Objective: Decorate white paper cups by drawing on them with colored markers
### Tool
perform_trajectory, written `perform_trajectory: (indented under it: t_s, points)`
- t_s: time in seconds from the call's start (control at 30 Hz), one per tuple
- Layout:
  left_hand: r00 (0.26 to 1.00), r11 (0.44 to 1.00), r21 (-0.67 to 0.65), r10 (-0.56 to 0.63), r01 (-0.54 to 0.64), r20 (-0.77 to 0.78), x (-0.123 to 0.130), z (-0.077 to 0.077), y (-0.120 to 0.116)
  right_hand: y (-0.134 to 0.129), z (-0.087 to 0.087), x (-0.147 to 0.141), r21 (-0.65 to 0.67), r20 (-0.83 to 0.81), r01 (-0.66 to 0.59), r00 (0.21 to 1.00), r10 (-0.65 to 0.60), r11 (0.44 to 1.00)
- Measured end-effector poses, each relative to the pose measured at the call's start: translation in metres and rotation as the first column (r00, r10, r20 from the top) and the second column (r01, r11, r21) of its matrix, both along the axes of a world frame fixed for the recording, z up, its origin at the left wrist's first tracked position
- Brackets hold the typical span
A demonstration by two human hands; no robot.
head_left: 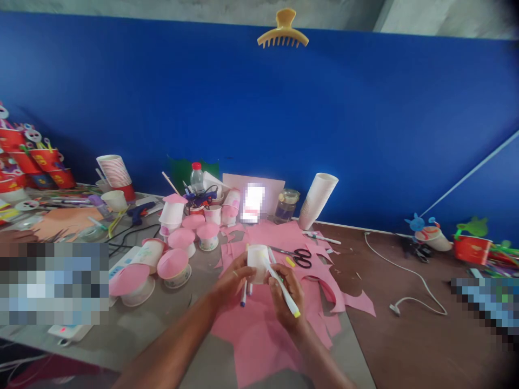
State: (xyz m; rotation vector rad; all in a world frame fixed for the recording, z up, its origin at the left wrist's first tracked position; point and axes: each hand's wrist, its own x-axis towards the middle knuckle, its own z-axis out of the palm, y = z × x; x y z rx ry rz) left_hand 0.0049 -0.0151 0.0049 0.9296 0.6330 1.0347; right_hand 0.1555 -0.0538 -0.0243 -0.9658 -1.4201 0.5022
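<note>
A white paper cup is held in my left hand, whose fingers close round its left side. In my right hand is a white marker with a yellow end, its tip against or close to the cup's right side. Beneath both hands lie cut pieces of pink paper. Black-handled scissors rest on the paper beyond my right hand, beside a small yellow cap. A blue-ended marker shows just below the cup.
Several cups with pink cone tops stand to the left. A tall cup stack, a glass jar and a lit phone are behind. A white cable lies right. Another person's hand shows at far left.
</note>
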Motion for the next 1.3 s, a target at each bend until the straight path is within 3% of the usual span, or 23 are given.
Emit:
perform_trajectory:
  t_s: [0.17, 0.5, 1.3]
  points:
    - [0.999, 1.000, -0.015, 0.011, -0.012, -0.036, 0.000, -0.002, 0.001, 0.002, -0.002, 0.001, -0.023, 0.000, 0.009, 1.000, -0.009, 1.000]
    - [0.999, 0.999, -0.038, 0.015, -0.017, -0.045, 0.001, 0.010, -0.004, 0.003, 0.000, 0.000, -0.019, 0.026, 0.025, 0.999, -0.025, 0.999]
    - [1.000, 1.000, -0.015, 0.000, 0.000, -0.008, 0.000, 0.007, -0.002, 0.003, 0.005, 0.001, -0.008, -0.008, -0.030, 1.000, 0.030, 1.000]
